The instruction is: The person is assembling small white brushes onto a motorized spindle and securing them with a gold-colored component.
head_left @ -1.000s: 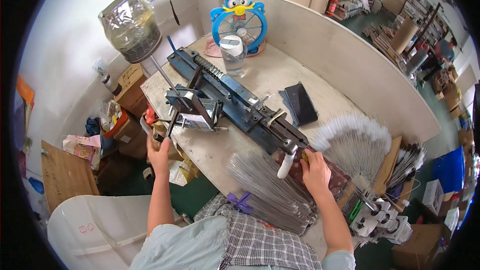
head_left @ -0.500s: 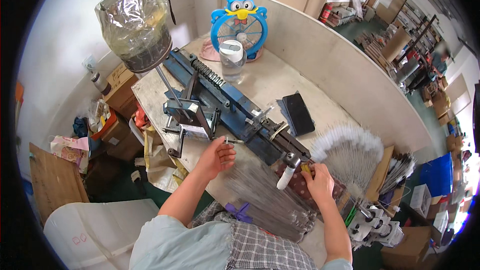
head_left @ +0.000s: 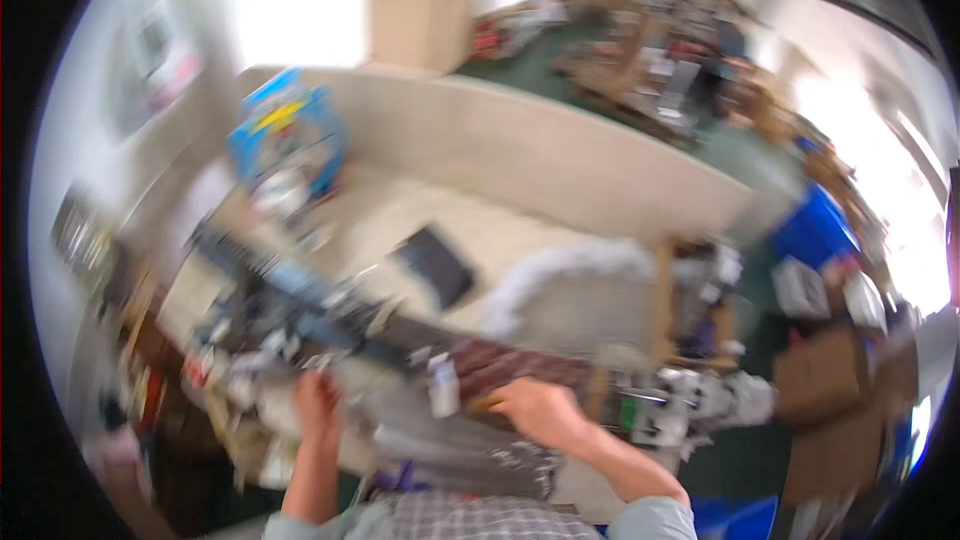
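Note:
The picture is badly smeared by motion. My left hand [head_left: 318, 402] is beside the near edge of a long blue-grey bench machine [head_left: 300, 290]; its fingers are too blurred to read. My right hand [head_left: 540, 410] is closed, with a small yellow piece [head_left: 484, 405] at its fingertips. Just left of it stands the machine's white-handled lever [head_left: 443, 387]. Between my hands lies a bundle of thin grey wires [head_left: 430, 440] on the bench. A dark maroon cloth [head_left: 520, 365] is spread beyond my right hand.
Farther back are a dark flat phone-like slab [head_left: 436, 265] and a fan of white-tipped wires [head_left: 590, 300]. A blue cartoon-shaped fan [head_left: 290, 135] stands at the back left. Metal fixtures [head_left: 690, 405] are at the right, and a low partition [head_left: 520, 130] edges the bench.
The view has swung to the right, so bench and machine now appear farther left. My right hand still has the yellow piece at its fingers. Blur hides finer changes.

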`<state>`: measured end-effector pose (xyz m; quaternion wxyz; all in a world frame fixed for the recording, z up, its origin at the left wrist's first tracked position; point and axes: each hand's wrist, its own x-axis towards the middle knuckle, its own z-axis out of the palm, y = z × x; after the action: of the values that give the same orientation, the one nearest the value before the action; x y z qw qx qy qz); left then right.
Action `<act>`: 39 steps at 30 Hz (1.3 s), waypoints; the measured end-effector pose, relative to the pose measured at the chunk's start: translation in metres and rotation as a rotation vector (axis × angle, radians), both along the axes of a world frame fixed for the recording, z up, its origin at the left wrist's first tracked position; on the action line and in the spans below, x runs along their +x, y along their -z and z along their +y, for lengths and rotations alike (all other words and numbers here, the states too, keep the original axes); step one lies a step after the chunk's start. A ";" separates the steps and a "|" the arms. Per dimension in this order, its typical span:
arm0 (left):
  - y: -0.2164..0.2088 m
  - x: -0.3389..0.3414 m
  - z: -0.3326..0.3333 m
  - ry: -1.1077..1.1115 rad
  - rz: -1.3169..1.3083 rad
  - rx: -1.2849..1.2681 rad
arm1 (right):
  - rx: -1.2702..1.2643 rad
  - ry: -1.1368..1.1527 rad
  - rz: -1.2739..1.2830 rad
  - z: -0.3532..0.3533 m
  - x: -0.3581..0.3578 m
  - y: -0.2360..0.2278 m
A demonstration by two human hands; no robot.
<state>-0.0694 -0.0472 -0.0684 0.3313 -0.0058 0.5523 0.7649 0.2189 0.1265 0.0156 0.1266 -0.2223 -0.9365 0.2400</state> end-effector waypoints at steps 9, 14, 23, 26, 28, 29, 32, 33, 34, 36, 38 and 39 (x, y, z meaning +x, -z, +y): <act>-0.062 0.156 0.091 0.573 0.048 0.236 | -0.072 0.232 0.282 0.035 0.024 -0.028; -0.051 0.174 0.120 0.602 0.110 0.212 | -0.160 0.309 0.325 0.035 0.042 -0.024; -0.046 0.191 0.124 0.702 0.223 0.236 | -0.212 0.263 0.378 0.037 0.053 -0.022; -0.038 0.192 0.128 0.706 0.145 0.296 | -0.264 0.205 0.335 0.033 0.058 -0.025; -0.045 0.187 0.124 0.691 0.145 0.298 | -0.214 0.169 0.353 0.031 0.058 -0.022; -0.050 0.183 0.120 0.657 0.137 0.226 | -0.057 0.133 0.372 0.032 0.057 -0.021; -0.056 0.164 0.108 0.488 0.117 0.141 | 0.350 0.051 0.293 0.036 0.039 -0.036; -0.055 0.158 0.105 0.439 0.108 0.168 | 0.366 0.094 0.297 0.037 0.032 -0.043; -0.063 0.155 0.105 0.419 0.086 0.157 | 0.378 0.128 0.306 0.039 0.020 -0.048; -0.070 0.152 0.108 0.403 0.013 0.181 | 0.420 0.229 0.276 0.037 -0.007 -0.060; -0.067 0.153 0.108 0.453 -0.058 0.276 | 0.346 0.204 0.266 0.038 -0.028 -0.038; -0.069 0.154 0.108 0.462 -0.080 0.241 | 0.308 0.228 0.241 0.042 -0.037 -0.030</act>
<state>0.0844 0.0610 0.0009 0.5171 0.1299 0.4303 0.7284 0.1819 0.1689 0.0457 0.2964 -0.2745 -0.9090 0.1031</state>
